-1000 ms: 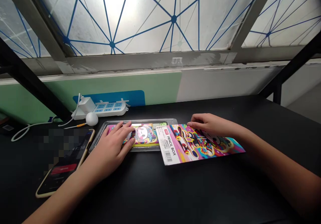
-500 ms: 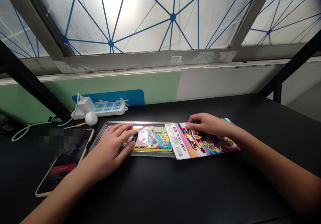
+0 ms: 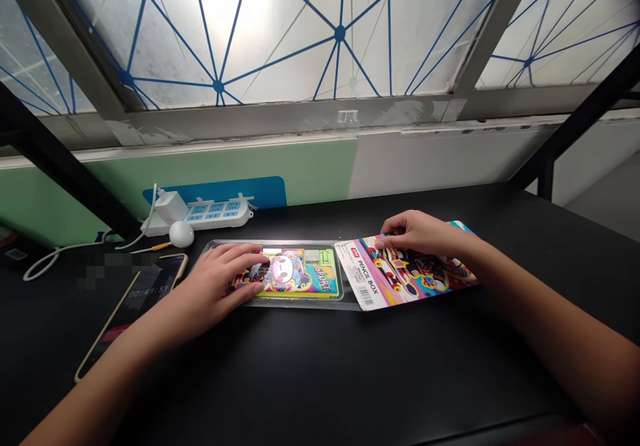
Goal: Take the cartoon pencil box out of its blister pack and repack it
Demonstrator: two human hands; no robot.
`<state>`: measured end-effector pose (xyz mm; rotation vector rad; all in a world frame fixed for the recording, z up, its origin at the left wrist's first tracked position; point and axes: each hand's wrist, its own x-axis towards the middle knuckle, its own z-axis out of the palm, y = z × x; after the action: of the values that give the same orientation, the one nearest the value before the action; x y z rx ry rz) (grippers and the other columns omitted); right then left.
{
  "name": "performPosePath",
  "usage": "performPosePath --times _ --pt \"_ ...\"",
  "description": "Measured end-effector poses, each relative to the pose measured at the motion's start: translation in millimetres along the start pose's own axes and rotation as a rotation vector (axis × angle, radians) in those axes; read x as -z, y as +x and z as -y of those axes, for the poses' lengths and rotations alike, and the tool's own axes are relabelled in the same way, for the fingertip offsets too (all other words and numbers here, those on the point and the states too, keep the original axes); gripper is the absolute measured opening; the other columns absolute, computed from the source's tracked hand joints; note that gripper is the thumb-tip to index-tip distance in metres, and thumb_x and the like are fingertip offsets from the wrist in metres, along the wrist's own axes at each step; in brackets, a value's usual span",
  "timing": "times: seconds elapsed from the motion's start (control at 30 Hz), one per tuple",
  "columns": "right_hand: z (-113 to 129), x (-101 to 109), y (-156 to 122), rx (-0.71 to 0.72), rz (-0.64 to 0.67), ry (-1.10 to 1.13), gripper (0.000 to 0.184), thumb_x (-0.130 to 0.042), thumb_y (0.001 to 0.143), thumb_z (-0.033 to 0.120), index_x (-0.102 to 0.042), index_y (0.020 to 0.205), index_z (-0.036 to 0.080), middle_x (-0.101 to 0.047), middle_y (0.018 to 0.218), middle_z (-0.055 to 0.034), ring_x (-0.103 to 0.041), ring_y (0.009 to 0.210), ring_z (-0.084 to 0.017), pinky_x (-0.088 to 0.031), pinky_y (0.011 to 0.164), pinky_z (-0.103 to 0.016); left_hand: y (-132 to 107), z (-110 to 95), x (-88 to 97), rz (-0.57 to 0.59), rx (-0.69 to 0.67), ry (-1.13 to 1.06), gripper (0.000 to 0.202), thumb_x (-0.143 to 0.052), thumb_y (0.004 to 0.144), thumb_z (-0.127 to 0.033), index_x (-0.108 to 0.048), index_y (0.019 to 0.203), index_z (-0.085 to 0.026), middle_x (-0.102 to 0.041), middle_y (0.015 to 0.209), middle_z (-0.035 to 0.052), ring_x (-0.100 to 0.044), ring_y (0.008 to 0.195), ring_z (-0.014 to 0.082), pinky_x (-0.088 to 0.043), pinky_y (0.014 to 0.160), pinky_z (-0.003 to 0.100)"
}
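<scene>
A colorful pencil box (image 3: pixel 300 276) with a white cartoon face and the word SPORT lies in a clear plastic tray (image 3: pixel 353 297) on the black table. My left hand (image 3: pixel 220 276) is closed over the box's left part, thumb on the near side and fingers across the top, hiding that end. Overlapping the tray's right end is a bright printed card (image 3: pixel 373 279) marked PENCIL BOX, with a barcode. My right hand (image 3: pixel 413 233) grips this card by its far edge; the fingers underneath are partly hidden.
A phone (image 3: pixel 145 293) in a pale case lies partly under my left forearm. Behind it are a white power strip (image 3: pixel 220 213) with a plugged-in charger (image 3: pixel 171 207) and a small round white device (image 3: pixel 181 234). A window (image 3: pixel 280 33) rises beyond the table.
The card has moved slightly right and tilted relative to the pencil box, widening the gap between them. My left hand has shifted a little left. The view has turned slightly.
</scene>
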<state>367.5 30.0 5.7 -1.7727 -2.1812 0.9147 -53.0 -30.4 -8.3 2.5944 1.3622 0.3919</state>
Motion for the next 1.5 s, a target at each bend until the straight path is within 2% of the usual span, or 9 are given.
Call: performPosePath --times 0.37,0.63,0.87,1.03,1.13,1.2,1.27,1.37,1.5 --pt "1.4 7.0 -5.2 -0.003 -0.014 -0.006 0.052 -0.07 0.078 0.072 -0.076 0.085 0.021 -0.068 0.071 -0.002 -0.056 0.063 -0.016 -0.035 0.054 -0.028 -2.2 3.9 2.1 0.03 -0.012 -0.023 0.041 -0.052 0.102 -0.049 -0.059 0.14 -0.035 -0.055 0.153 0.004 -0.046 0.14 0.0303 -0.04 0.114 0.051" --pt "8.1 -10.1 -1.7 0.02 -0.049 0.047 0.051 -0.069 0.078 0.072 -0.073 0.081 0.022 -0.07 0.076 -0.0029 -0.059 0.069 -0.019 -0.039 0.058 -0.03 -1.8 -4.8 0.9 0.045 0.037 -0.078 0.044 -0.052 0.101 -0.052 -0.06 0.141 -0.034 -0.054 0.151 0.0069 -0.043 0.14 0.0342 -0.038 0.114 0.057" --pt "30.2 -41.6 -3.3 0.052 -0.083 0.078 0.047 -0.064 0.083 0.069 -0.07 0.082 0.022 -0.067 0.076 -0.0035 -0.056 0.067 -0.018 -0.038 0.056 -0.03 -0.2 -35.7 -13.2 -0.015 0.045 -0.165 0.042 -0.054 0.1 -0.047 -0.064 0.137 -0.031 -0.055 0.15 0.0093 -0.042 0.141 0.0353 -0.038 0.115 0.058" --pt "39.5 -49.6 -8.1 0.1 -0.042 0.075 0.042 -0.062 0.087 0.065 -0.069 0.085 0.023 -0.067 0.078 -0.0021 -0.056 0.068 -0.018 -0.039 0.057 -0.029 -5.5 -49.9 -5.2 0.02 0.073 -0.475 0.034 -0.058 0.099 -0.048 -0.068 0.129 -0.036 -0.058 0.149 0.0045 -0.052 0.138 0.0325 -0.043 0.114 0.051" --pt "34.8 -40.0 -9.4 0.098 0.022 0.077 0.044 -0.063 0.086 0.065 -0.068 0.085 0.022 -0.067 0.078 -0.002 -0.056 0.067 -0.017 -0.039 0.055 -0.029 -6.0 -38.9 1.8 -0.188 0.183 -0.689 0.028 -0.058 0.099 -0.051 -0.074 0.112 -0.032 -0.068 0.138 0.0045 -0.063 0.127 0.0319 -0.051 0.106 0.045" --pt "29.1 -31.1 -10.0 0.091 0.067 0.084 0.046 -0.063 0.085 0.067 -0.069 0.088 0.022 -0.069 0.08 -0.0028 -0.058 0.067 -0.018 -0.04 0.055 -0.029 -3.7 -29.9 -0.8 -0.427 0.251 -0.747 0.028 -0.059 0.099 -0.05 -0.074 0.108 -0.029 -0.07 0.134 0.0054 -0.06 0.131 0.0313 -0.046 0.112 0.046" --pt "23.8 -22.8 -10.8 0.091 0.147 0.098 0.048 -0.067 0.082 0.068 -0.07 0.095 0.022 -0.072 0.087 -0.0042 -0.063 0.072 -0.02 -0.044 0.058 -0.029 0.1 -24.4 -9.7 -0.566 0.277 -0.851 0.03 -0.057 0.1 -0.051 -0.07 0.116 -0.028 -0.066 0.14 0.0056 -0.053 0.139 0.0298 -0.036 0.119 0.048" --pt "20.4 -15.7 -12.6 0.089 0.246 0.118 0.054 -0.073 0.078 0.068 -0.068 0.109 0.024 -0.075 0.098 -0.0049 -0.069 0.083 -0.025 -0.05 0.064 -0.03 5.2 -25.8 -27.4 -0.577 0.279 -1.088 0.037 -0.049 0.103 -0.054 -0.064 0.126 -0.028 -0.057 0.151 0.0057 -0.044 0.147 0.0272 -0.029 0.123 0.048" --pt "28.0 -17.5 -14.4 0.043 0.209 0.065 0.061 -0.075 0.076 0.067 -0.064 0.119 0.025 -0.075 0.107 -0.0051 -0.071 0.094 -0.028 -0.053 0.072 -0.032 6.5 -37.0 -39.8 -0.661 0.205 -1.17 0.039 -0.048 0.103 -0.056 -0.064 0.126 -0.027 -0.056 0.152 0.0063 -0.038 0.151 0.0242 -0.02 0.127 0.044"
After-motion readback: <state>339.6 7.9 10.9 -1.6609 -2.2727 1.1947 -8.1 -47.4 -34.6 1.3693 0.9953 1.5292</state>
